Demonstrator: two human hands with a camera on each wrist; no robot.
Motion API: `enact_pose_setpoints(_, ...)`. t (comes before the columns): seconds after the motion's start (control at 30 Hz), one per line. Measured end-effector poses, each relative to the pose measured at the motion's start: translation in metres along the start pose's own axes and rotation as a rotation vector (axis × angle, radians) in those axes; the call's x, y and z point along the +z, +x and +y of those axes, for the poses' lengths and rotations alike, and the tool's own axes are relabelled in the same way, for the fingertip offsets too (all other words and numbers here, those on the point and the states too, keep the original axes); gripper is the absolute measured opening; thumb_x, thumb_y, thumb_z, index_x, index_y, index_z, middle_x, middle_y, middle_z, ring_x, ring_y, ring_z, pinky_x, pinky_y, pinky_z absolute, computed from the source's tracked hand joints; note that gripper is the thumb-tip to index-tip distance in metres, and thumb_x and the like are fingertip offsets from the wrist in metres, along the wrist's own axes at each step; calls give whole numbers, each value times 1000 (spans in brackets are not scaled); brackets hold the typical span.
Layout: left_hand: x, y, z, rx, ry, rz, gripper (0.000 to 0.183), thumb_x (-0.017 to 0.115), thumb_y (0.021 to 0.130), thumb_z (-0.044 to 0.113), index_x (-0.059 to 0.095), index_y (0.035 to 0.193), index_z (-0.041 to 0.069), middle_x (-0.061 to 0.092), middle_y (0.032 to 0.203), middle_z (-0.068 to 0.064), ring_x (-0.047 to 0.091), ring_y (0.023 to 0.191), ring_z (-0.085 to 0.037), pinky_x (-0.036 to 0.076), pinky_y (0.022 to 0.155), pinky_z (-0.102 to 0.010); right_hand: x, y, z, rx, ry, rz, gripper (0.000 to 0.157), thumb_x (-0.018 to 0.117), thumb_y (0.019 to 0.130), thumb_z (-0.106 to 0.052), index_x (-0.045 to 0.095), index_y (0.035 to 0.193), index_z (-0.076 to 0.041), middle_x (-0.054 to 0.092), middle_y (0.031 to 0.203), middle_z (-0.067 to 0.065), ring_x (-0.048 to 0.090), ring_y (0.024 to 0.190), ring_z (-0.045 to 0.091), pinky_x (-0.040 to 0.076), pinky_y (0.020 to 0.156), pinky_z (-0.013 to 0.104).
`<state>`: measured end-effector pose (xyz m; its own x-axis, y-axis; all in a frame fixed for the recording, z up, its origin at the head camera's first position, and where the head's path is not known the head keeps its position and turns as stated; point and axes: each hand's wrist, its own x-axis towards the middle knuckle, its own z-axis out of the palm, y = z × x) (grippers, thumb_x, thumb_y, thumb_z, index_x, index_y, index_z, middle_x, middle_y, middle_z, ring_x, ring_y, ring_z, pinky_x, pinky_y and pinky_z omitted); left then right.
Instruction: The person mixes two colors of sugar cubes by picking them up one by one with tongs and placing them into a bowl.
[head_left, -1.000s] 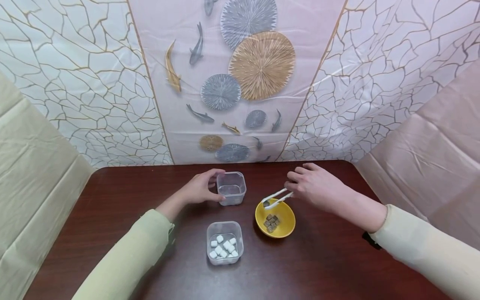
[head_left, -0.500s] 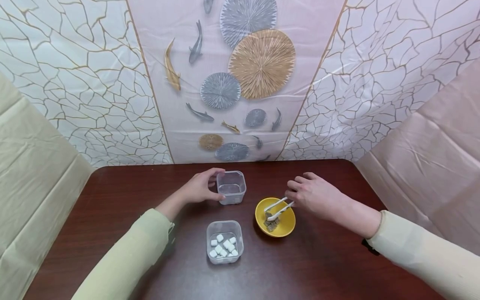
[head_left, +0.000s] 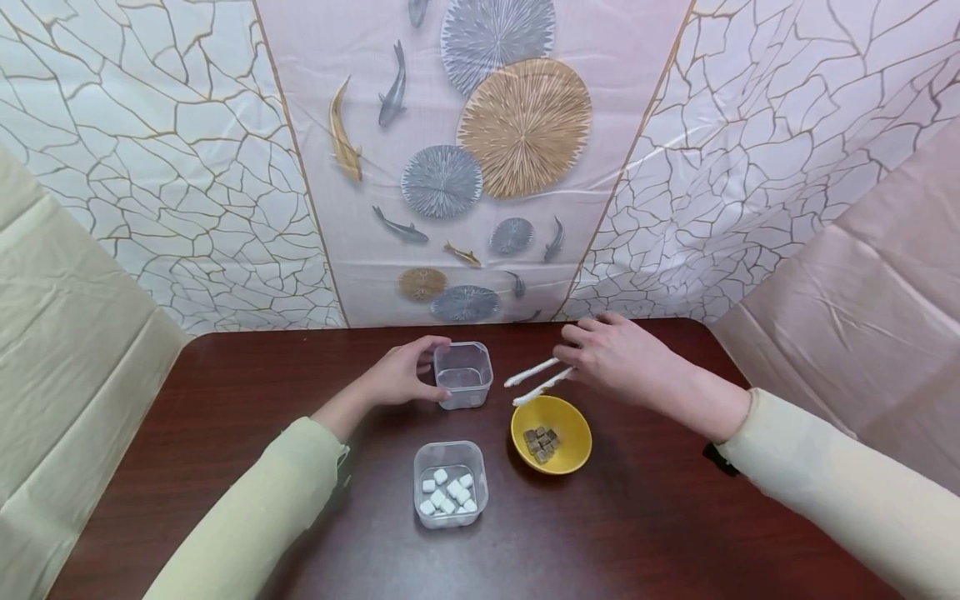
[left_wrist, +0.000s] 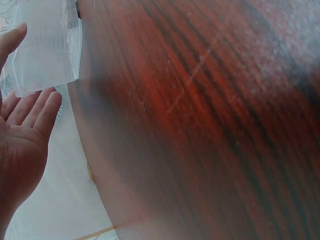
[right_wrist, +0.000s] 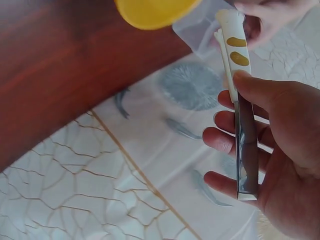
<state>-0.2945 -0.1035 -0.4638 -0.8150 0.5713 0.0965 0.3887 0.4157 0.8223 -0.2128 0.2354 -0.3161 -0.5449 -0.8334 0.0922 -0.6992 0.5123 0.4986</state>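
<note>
Head view: left hand grips clear tub, ten o'clock from yellow bowl; right hand pinches spread, empty tongs, seemingly an aiming step, next calling for steadiness.

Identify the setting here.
Probably a staged tabletop booth: a dark wood-grained table, a fish-print backdrop behind it, and creased pale sheets at either side.

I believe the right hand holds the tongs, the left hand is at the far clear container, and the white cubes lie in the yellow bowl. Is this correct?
No: the white cubes lie in the near clear container, as the head view shows; the yellow bowl holds brown cubes. The rest stands: right hand holding the tongs, left hand at the far clear container.
</note>
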Motion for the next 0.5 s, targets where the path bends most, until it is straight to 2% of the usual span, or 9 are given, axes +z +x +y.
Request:
enact_pose_setpoints(0.13, 1, 0, -2, -3, 6, 2, 86, 95, 81, 16, 50, 152, -1, 59, 148, -23, 60, 135, -43, 52, 114, -49, -3, 21, 7, 10, 14, -6, 27, 86, 90, -30, 72, 104, -12, 62, 98, 6, 66, 98, 31, 58, 85, 49)
enact_pose_setpoints(0.33, 1, 0, -2, -5, 9, -1, 86, 95, 81, 16, 50, 153, 1, 59, 148, -22, 61, 135, -42, 51, 114, -48, -2, 53, 11, -15, -5, -22, 25, 84, 92, -32, 73, 104, -13, 59, 94, 6, 65, 96, 31, 56, 81, 48)
enact_pose_setpoints(0.5, 0, 1, 0, -8, 12, -1, 86, 95, 81, 16, 50, 153, 1, 58, 150, -21, 61, 136, -40, 51, 115, -47, 1, 77, 9, -36, -33, -58, 23, 83, 93, -33, 76, 106, -15, 63, 101, 7, 67, 101, 32, 56, 86, 49)
